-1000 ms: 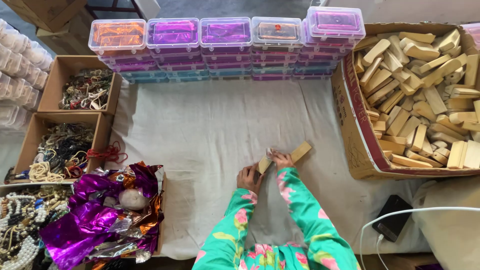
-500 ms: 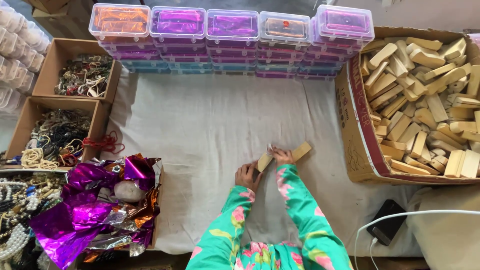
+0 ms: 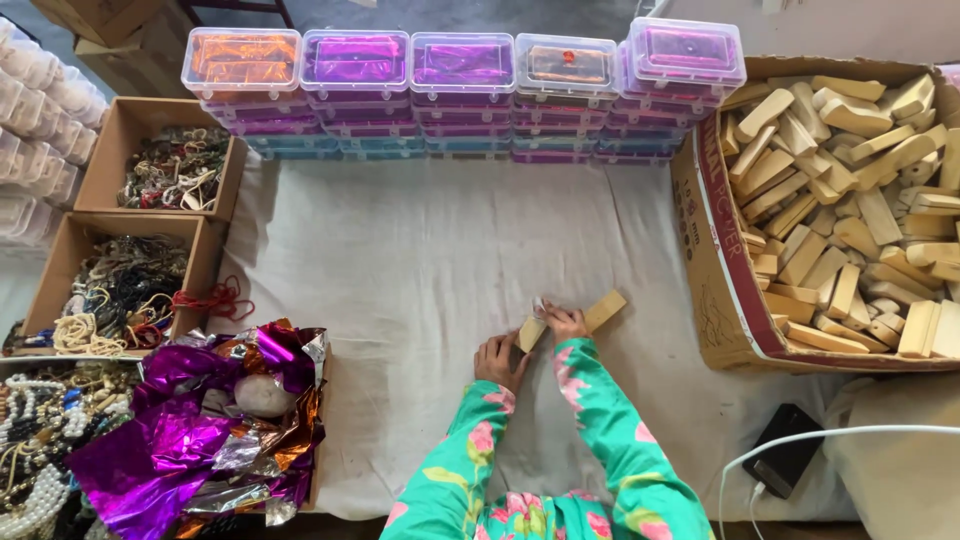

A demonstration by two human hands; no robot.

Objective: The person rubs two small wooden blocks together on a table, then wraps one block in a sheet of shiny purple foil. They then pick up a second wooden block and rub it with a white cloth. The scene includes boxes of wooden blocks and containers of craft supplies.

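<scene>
Fingers of both hands closed on wooden blocks at the middle of a white cloth.

Far left of the fingers lie crumpled purple and copper foil sheets (image 3: 200, 430) and two open cardboard boxes of tangled bead necklaces (image 3: 135, 285), well apart from the hands. The left hand (image 3: 500, 360) rests on the cloth (image 3: 420, 260), its fingers curled about the lower end of a pale wooden block (image 3: 531, 333) that stands tilted. Touching it, the right hand (image 3: 566, 324) pinches something small and pale at the block's top; what it is cannot be told. Just right of these fingers a second wooden block (image 3: 605, 309) lies slanted on the cloth. Beyond the fingers runs a row of stacked clear plastic cases (image 3: 470, 85). Far right sits a large carton of wooden blocks (image 3: 850, 200), with a black phone (image 3: 787, 448) on a white cable nearer the body.
</scene>
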